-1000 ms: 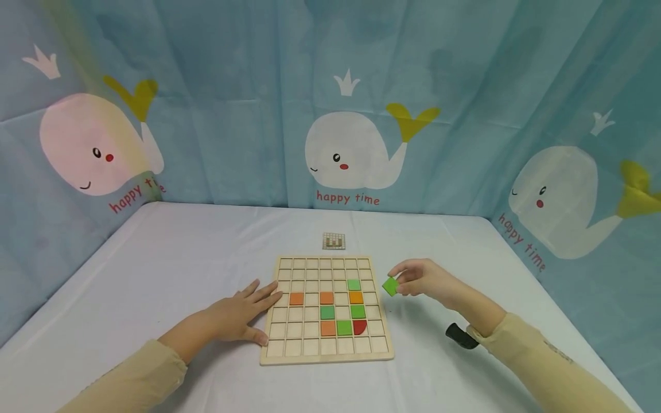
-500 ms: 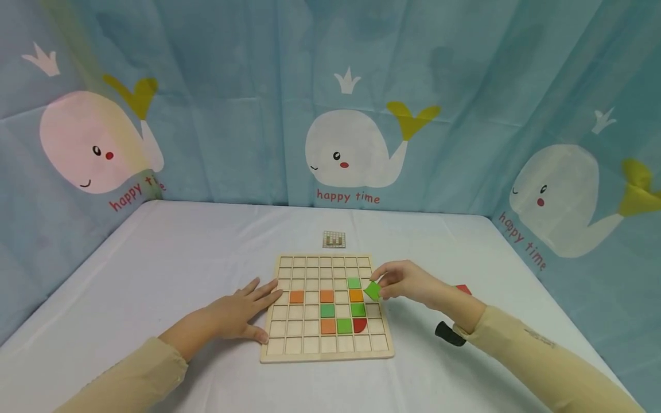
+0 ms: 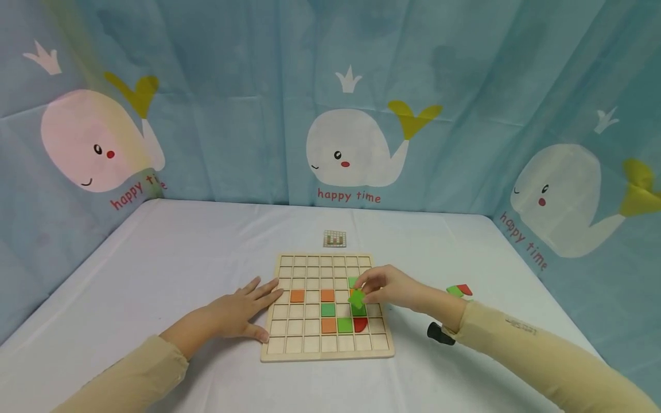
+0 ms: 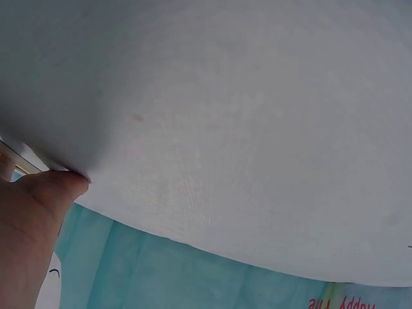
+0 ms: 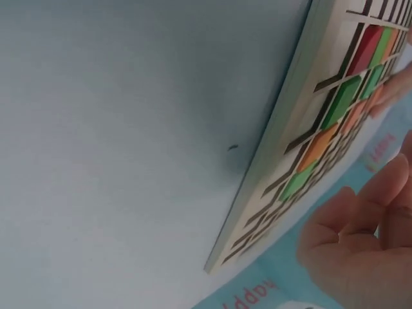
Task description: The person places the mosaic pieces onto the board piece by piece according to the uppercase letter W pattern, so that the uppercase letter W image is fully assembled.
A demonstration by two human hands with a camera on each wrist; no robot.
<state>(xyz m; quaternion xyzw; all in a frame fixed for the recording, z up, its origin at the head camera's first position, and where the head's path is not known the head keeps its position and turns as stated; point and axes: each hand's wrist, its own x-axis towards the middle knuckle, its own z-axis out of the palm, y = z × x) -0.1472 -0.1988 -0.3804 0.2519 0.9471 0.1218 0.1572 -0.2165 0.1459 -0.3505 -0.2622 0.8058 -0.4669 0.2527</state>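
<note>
My right hand point(image 3: 392, 288) pinches a green tile point(image 3: 356, 299) between thumb and fingers above the wooden grid board point(image 3: 289, 346). Beneath that tile a green square point(image 3: 358, 311) shows in part, and a light green square point(image 3: 353, 282) is half covered by the fingers. Orange squares point(image 3: 296, 296), a teal square point(image 3: 327, 310), another green square point(image 3: 344, 326) and a red rounded piece point(image 3: 360, 325) lie in cells. With fingers spread, my left hand point(image 3: 232, 316) rests on the board's left edge. The right wrist view shows the hand point(image 5: 367, 251) near the board, its tile out of sight.
Behind the board lies a small pattern card point(image 3: 335, 239). Right of it, near the right forearm, are a green piece point(image 3: 454, 291) and a red piece point(image 3: 465, 289). A black object point(image 3: 440, 334) sits at the right cuff. A blue curtain point(image 3: 232, 143) encloses the white table point(image 3: 196, 246).
My right hand has carried the green tile leftward from beside the board to over its right-hand cells. Green and red pieces have come into view behind the right forearm. The left hand has stayed put.
</note>
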